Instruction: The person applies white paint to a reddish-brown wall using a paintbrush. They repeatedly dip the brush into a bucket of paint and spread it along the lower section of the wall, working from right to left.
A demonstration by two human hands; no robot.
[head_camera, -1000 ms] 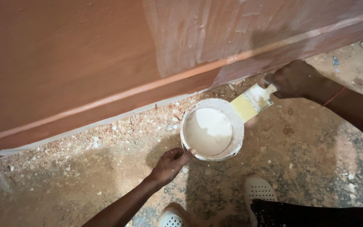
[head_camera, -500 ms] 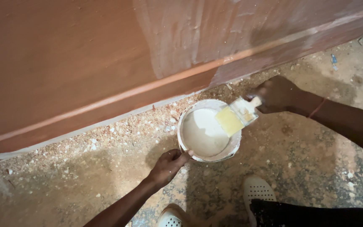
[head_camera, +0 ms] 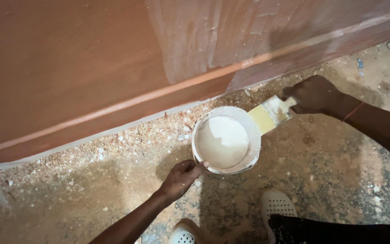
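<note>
A round white bucket (head_camera: 252,156) of pale paint sits on the ground below a reddish-brown wall (head_camera: 68,68). My left hand (head_camera: 181,177) grips the bucket's near rim. My right hand (head_camera: 313,94) holds the handle of a flat paintbrush (head_camera: 269,116). The brush's yellowish bristles rest against the bucket's right rim. The part of the wall above the bucket has a thin whitish coat (head_camera: 213,36).
The floor (head_camera: 91,190) is rough concrete strewn with grit and paint chips along the wall's base. My two white perforated shoes (head_camera: 276,203) stand just below the bucket. A raised moulding strip (head_camera: 113,106) runs along the wall.
My right hand brought the brush from the wall's base into the bucket, then drew it back to the right rim. My left hand kept its hold on the bucket.
</note>
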